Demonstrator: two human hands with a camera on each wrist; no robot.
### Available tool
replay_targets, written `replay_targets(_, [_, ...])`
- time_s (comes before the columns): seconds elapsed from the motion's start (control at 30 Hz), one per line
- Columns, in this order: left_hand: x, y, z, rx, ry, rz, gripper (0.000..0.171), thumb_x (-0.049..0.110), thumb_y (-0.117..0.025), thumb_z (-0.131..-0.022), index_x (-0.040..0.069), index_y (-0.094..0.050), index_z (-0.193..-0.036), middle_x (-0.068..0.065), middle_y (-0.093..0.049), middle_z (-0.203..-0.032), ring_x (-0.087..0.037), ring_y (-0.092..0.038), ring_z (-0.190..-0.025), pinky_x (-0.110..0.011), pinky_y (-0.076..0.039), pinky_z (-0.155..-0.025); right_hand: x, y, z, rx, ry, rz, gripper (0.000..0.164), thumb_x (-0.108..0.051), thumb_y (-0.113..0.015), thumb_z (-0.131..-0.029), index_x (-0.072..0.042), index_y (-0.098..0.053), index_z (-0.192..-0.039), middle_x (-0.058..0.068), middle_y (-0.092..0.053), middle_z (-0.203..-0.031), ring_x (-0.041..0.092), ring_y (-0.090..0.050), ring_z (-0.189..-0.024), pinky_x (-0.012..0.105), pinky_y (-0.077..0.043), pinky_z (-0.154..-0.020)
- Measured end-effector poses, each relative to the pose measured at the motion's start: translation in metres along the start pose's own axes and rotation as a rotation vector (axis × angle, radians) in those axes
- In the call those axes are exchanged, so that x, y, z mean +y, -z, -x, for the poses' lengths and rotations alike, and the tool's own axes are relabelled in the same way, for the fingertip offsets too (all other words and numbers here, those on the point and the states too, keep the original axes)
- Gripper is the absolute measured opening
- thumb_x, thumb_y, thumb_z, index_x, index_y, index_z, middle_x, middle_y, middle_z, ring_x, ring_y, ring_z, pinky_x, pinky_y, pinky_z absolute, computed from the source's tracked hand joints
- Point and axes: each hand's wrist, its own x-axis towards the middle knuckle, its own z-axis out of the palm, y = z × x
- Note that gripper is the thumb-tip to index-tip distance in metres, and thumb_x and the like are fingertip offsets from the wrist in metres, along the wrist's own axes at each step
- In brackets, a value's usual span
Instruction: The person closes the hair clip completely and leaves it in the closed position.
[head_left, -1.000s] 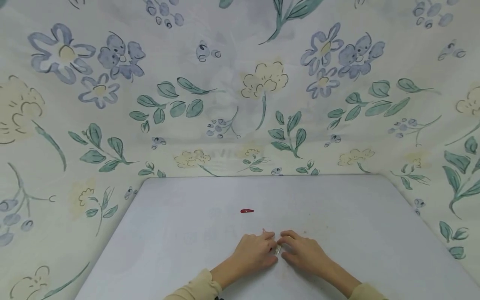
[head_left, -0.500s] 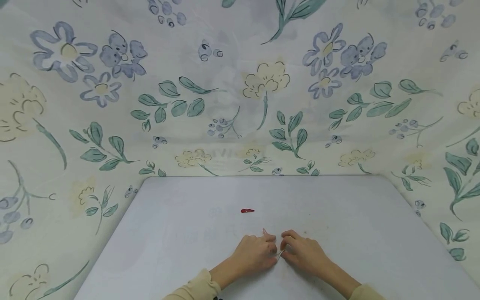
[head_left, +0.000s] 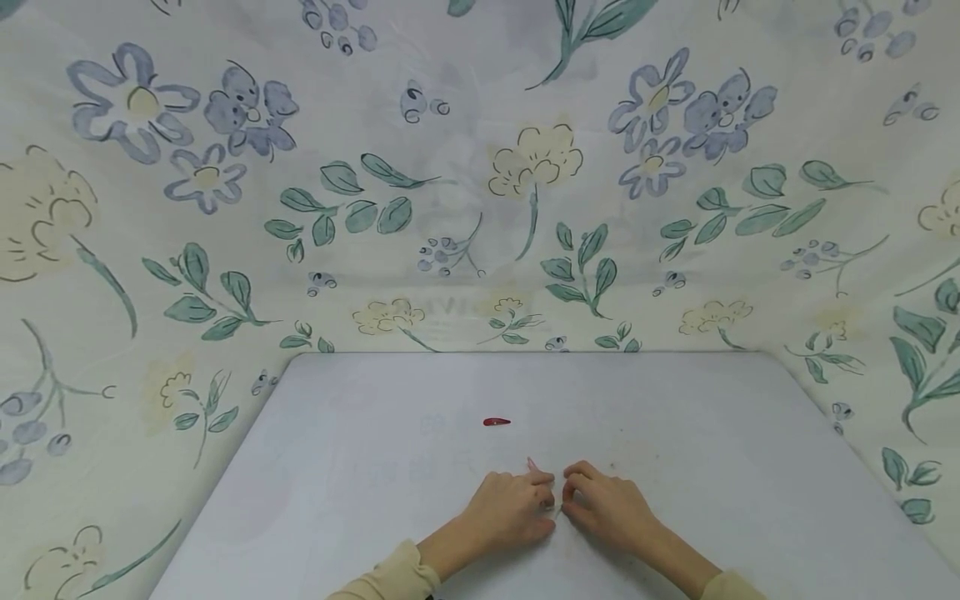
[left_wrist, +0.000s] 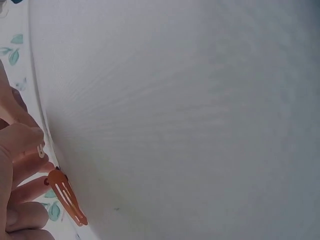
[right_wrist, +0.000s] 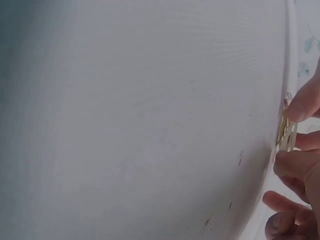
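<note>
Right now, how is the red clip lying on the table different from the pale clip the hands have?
Colour: the red clip is bright red, while the pale clip is whitish-yellow.
Place: the red clip lies on the table; the pale clip is held between the left hand and right hand.
View: the red clip shows whole; the hands partly hide the pale clip.
Both look small and slim.

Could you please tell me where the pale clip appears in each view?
Head: the pale clip shows as a thin sliver between the left hand and right hand.
Left wrist: apparently just its tip, near the left edge.
Right wrist: near the right edge, about mid-height.
Shared landmark: the floral backdrop.
</note>
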Motion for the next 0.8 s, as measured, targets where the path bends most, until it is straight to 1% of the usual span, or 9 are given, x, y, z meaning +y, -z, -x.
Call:
replay_targets(0.13, [-0.003, -0.001, 0.001, 0.038, -0.002, 0.019, 0.014, 0.033, -0.076, -0.08, 0.026, -0.076, -0.091, 0.01, -0.07, -0.119, -0.001, -0.059, -0.06, -0.016, -0.041, -0.049, -0.001, 0.002, 0.0, 0.009, 0.012, -0.007, 0.008, -0.02, -0.072, -0.088, -0.021, -0.064, -0.088, 0.0, -0.064, -0.117, -0.001, -0.039, -0.053, 0.021, -0.034, -0.046])
replay_targets(0.3, [-0.007, 0.0, 0.004, 0.106, -0.005, 0.048, 0.005, 0.028, -0.074, -0.081, 0.025, -0.075, -0.085, 0.007, -0.071, -0.118, -0.005, -0.066, -0.066, -0.014, -0.037, -0.046, -0.002, 0.005, 0.0, 0.068, 0.061, -0.009, 0.011, -0.017, -0.074, -0.087, -0.021, -0.063, -0.09, 0.0, -0.064, -0.118, -0.003, -0.036, -0.051, 0.019, -0.034, -0.046])
replay_targets(0.37, [-0.009, 0.002, 0.005, 0.132, -0.008, 0.042, 0.003, 0.028, -0.074, -0.082, 0.025, -0.074, -0.083, 0.008, -0.071, -0.117, -0.007, -0.071, -0.079, -0.015, -0.038, -0.046, -0.002, 0.005, -0.001, 0.099, 0.088, -0.003, 0.013, -0.017, -0.075, -0.086, -0.022, -0.063, -0.09, 0.0, -0.064, -0.118, -0.003, -0.037, -0.051, 0.019, -0.035, -0.047])
replay_targets(0.43, [-0.011, 0.004, 0.007, 0.159, -0.005, 0.037, 0.003, 0.028, -0.074, -0.083, 0.026, -0.073, -0.084, 0.008, -0.071, -0.117, -0.007, -0.071, -0.092, -0.016, -0.041, -0.048, -0.003, 0.005, -0.002, 0.13, 0.117, 0.002, 0.015, -0.017, -0.076, -0.085, -0.022, -0.062, -0.09, -0.001, -0.065, -0.117, -0.002, -0.042, -0.051, 0.02, -0.038, -0.047])
replay_targets(0.5, [-0.012, 0.006, 0.009, 0.192, 0.0, 0.057, 0.003, 0.028, -0.074, -0.083, 0.026, -0.074, -0.085, 0.008, -0.072, -0.116, -0.008, -0.071, -0.098, -0.017, -0.044, -0.049, -0.004, 0.005, -0.002, 0.154, 0.132, 0.011, 0.016, -0.018, -0.077, -0.085, -0.023, -0.062, -0.091, -0.002, -0.065, -0.117, -0.002, -0.046, -0.053, 0.022, -0.042, -0.049])
replay_targets(0.57, [-0.014, 0.008, 0.011, 0.229, 0.011, 0.091, 0.005, 0.026, -0.076, -0.082, 0.025, -0.074, -0.086, 0.006, -0.073, -0.114, -0.009, -0.072, -0.087, -0.016, -0.043, -0.048, -0.007, 0.006, -0.003, 0.168, 0.135, 0.02, 0.016, -0.019, -0.077, -0.084, -0.023, -0.063, -0.091, -0.003, -0.065, -0.117, -0.001, -0.051, -0.055, 0.026, -0.046, -0.052])
replay_targets(0.63, [-0.015, 0.011, 0.013, 0.25, 0.033, 0.141, 0.006, 0.024, -0.076, -0.082, 0.024, -0.074, -0.088, 0.005, -0.073, -0.114, -0.01, -0.071, -0.074, -0.014, -0.037, -0.047, -0.01, 0.008, -0.005, 0.164, 0.122, 0.024, 0.015, -0.02, -0.077, -0.085, -0.024, -0.064, -0.092, -0.005, -0.065, -0.118, 0.002, -0.057, -0.06, 0.032, -0.051, -0.057])
replay_targets(0.7, [-0.016, 0.014, 0.015, 0.257, 0.064, 0.185, 0.007, 0.023, -0.076, -0.082, 0.024, -0.076, -0.09, 0.005, -0.073, -0.115, -0.006, -0.063, -0.059, -0.012, -0.031, -0.045, -0.013, 0.01, -0.006, 0.152, 0.1, 0.023, 0.014, -0.021, -0.077, -0.085, -0.024, -0.065, -0.093, -0.006, -0.064, -0.118, 0.003, -0.058, -0.063, 0.035, -0.052, -0.06])
replay_targets(0.8, [-0.019, 0.019, 0.018, 0.274, 0.101, 0.208, 0.009, 0.021, -0.076, -0.082, 0.023, -0.076, -0.091, 0.005, -0.072, -0.117, -0.007, -0.063, -0.06, -0.013, -0.034, -0.048, -0.018, 0.014, -0.01, 0.135, 0.079, -0.006, 0.014, -0.019, -0.076, -0.086, -0.023, -0.066, -0.095, -0.006, -0.064, -0.12, 0.002, -0.057, -0.063, 0.033, -0.052, -0.061])
